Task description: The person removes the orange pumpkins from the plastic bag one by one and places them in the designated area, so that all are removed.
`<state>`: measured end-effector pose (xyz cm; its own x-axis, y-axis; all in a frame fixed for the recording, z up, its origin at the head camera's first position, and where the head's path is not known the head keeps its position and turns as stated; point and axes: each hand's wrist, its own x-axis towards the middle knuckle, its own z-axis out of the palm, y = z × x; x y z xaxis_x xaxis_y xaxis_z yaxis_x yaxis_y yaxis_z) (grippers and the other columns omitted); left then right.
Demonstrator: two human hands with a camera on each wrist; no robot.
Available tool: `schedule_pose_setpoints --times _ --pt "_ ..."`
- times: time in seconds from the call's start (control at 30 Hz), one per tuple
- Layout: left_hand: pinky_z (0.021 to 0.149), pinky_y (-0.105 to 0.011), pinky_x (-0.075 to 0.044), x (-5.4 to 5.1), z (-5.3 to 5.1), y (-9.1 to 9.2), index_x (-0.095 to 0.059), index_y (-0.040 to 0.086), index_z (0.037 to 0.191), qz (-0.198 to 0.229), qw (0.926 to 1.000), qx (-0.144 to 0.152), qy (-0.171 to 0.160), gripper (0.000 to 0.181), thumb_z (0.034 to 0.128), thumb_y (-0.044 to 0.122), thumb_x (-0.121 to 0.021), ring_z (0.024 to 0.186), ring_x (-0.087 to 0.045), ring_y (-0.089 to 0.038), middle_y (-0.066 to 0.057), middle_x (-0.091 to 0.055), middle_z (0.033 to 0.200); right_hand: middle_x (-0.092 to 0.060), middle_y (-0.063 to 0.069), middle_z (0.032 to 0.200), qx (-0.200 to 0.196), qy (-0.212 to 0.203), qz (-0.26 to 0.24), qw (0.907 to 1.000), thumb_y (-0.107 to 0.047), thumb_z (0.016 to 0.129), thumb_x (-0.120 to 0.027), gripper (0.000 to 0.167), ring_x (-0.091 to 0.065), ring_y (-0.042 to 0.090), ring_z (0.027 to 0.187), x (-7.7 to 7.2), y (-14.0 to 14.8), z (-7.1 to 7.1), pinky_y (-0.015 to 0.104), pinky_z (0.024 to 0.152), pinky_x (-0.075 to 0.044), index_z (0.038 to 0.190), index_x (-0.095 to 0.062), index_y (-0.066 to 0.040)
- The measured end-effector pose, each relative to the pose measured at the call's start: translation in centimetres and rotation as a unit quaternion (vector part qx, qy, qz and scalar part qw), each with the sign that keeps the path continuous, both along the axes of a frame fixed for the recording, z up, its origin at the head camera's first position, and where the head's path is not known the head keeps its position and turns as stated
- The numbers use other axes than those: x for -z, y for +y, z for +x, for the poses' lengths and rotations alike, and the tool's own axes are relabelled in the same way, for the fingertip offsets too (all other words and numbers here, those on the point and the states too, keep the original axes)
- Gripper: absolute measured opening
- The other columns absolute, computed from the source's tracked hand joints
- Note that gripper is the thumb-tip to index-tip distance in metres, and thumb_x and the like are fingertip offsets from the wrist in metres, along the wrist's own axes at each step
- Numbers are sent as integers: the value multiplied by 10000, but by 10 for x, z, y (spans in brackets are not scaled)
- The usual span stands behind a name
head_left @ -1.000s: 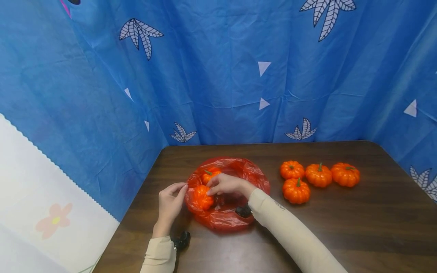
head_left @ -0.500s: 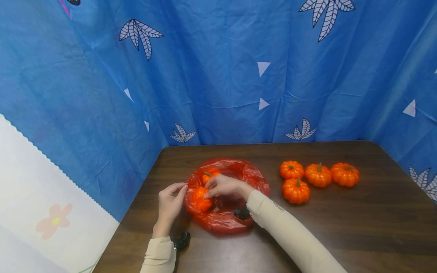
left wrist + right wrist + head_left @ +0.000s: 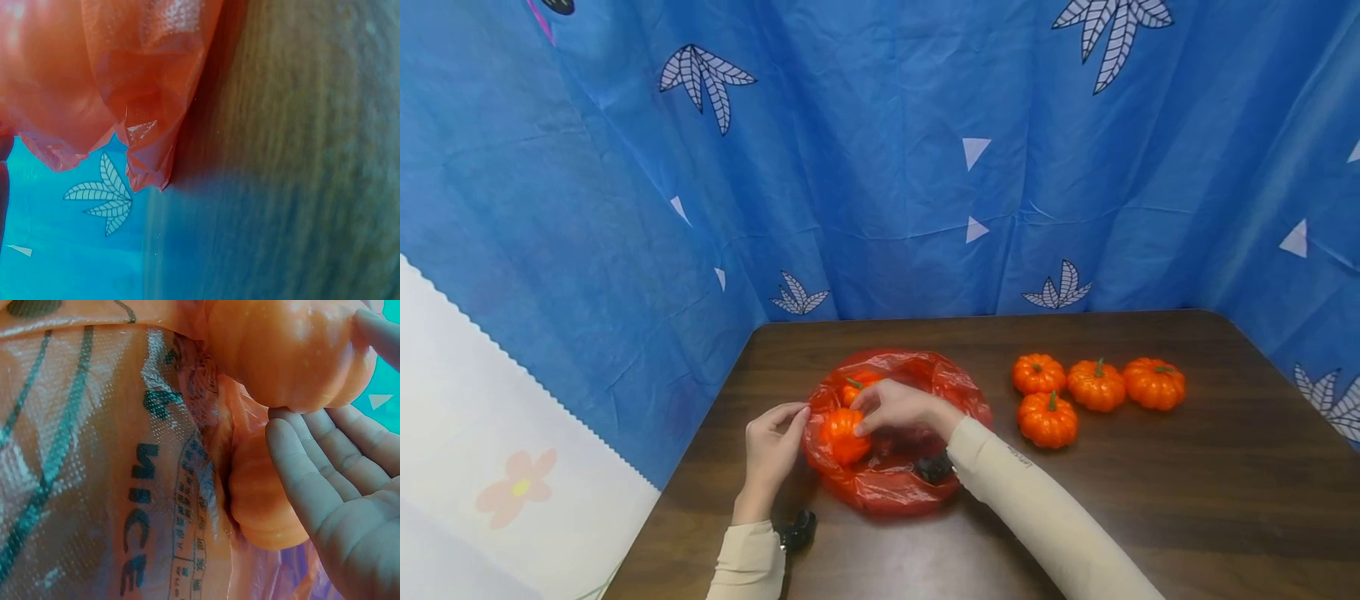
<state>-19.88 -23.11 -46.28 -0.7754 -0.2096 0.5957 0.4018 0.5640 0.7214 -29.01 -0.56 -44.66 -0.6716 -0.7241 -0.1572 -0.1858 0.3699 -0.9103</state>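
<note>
A red plastic bag (image 3: pixel 887 493) lies spread open on the table. At its left rim, my left hand (image 3: pixel 771 450) pinches the edge between thumb and fingers. My right hand (image 3: pixel 904 407) reaches over the bag and grips a small orange pumpkin (image 3: pixel 844 437) at the bag's left side. The right wrist view shows fingertips under this pumpkin (image 3: pixel 287 356) and the thumb on its side. Another pumpkin (image 3: pixel 265 494) sits inside the bag just beyond, its green stem visible in the head view. Only the bag's red film (image 3: pixel 150 75) fills the left wrist view's upper left; the left fingers barely show there.
Several orange pumpkins (image 3: pixel 1097 386) stand close together on the brown wooden table (image 3: pixel 1150 492), right of the bag. A blue patterned curtain (image 3: pixel 895 167) hangs along the back and sides. Black wrist cameras (image 3: pixel 797 531) are worn on both wrists.
The gripped pumpkin and my right hand have shifted only slightly inside the bag, a little down and back. My left hand keeps its pinch on the rim.
</note>
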Motion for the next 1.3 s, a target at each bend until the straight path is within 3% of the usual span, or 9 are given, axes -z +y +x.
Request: schedule_pose_setpoints --times 0.4,0.7,0.8,1.07,1.3 --pt "704 -93 -545 6 -3 -9 -783 0 920 -80 9995 233 188 67 859 18 -763 738 -685 -35 -129 -775 887 -707 27 1178 -83 355 -133 9992 -224 861 -789 425 -661 177 1023 -13 16 -2 366 957 -569 1249 -671 -99" --pt "708 -53 -516 3 -3 -6 -782 -11 898 -10 9999 88 89 68 838 -35 -761 735 -695 -132 -143 -775 884 -713 72 1198 -109 473 -380 9981 -200 866 -780 428 -678 197 1054 -20 30 -1 369 959 -570 1254 -660 -66" --pt "688 -53 -516 0 -1 -2 -766 -61 897 20 10000 76 50 69 831 -71 -749 712 -694 -166 -182 -767 877 -709 84 1206 -162 497 -433 9977 -189 870 -778 432 -679 202 1060 -19 34 0 369 958 -571 1261 -654 -51" --pt "712 -55 -518 -23 14 9 -749 -101 890 -28 9997 179 152 61 834 -102 -726 723 -702 -199 -206 -760 865 -699 45 1222 -369 673 -491 9958 -188 881 -771 412 -658 198 1112 -25 42 8 387 1009 -544 1263 -652 -89" --pt "723 -50 -512 -24 14 10 -752 -100 884 -49 9996 179 191 60 828 -102 -731 730 -703 -223 -208 -758 857 -677 17 1275 -395 833 -607 9939 -178 884 -766 450 -637 197 1167 -29 50 17 346 976 -562 1311 -629 -133"
